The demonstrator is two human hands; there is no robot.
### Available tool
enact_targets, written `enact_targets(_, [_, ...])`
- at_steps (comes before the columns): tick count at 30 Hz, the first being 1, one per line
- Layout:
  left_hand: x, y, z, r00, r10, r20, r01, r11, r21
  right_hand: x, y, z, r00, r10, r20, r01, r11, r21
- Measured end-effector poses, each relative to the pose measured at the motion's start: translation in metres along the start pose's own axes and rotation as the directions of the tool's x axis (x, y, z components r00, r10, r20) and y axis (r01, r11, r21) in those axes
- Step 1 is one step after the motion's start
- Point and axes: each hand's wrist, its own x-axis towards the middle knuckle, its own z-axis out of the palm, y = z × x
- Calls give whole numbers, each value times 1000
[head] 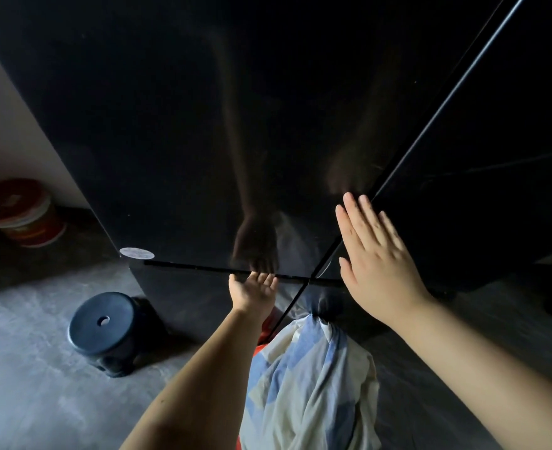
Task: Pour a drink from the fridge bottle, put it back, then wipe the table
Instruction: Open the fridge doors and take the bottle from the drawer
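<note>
A tall, glossy black fridge (203,125) fills most of the head view, with two upper doors that meet at a slanted seam. My left hand (253,289) is palm up with its fingertips at the lower edge of the left door, in the gap above the lower section. My right hand (373,254) is flat and spread, its fingers against the left door right beside the seam. Neither hand holds anything. The doors appear shut, and no bottle shows.
A dark round plastic stool (105,329) stands on the grey floor left of the fridge's foot. A red and white bucket (24,212) sits by the wall at far left. Blue and white cloth (310,384) hangs below me, between my arms.
</note>
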Motion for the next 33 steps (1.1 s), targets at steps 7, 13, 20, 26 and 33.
enact_targets(7, [-4,-4,-7,999,34,-7,-34,999,29,-6,3,6,999,30,-17,-30,999,15])
enact_targets(13, [-29,-8,-31,998,56,-35,-51,991,124,-40,0,17,997,-71,-32,68,995,-77])
enact_targets(20, [-53,-7,-38,998,44,36,-50,977,207,-58,-6,1,983,-68,-168,112,957,267])
enact_targets(26, [-52,-1,-38,999,15,41,-25,961,274,-50,-19,-14,963,254,-93,-98,650,754])
enact_targets(33, [-81,20,-40,994,83,65,-105,699,707,-49,-21,-20,973,232,22,-116,401,909])
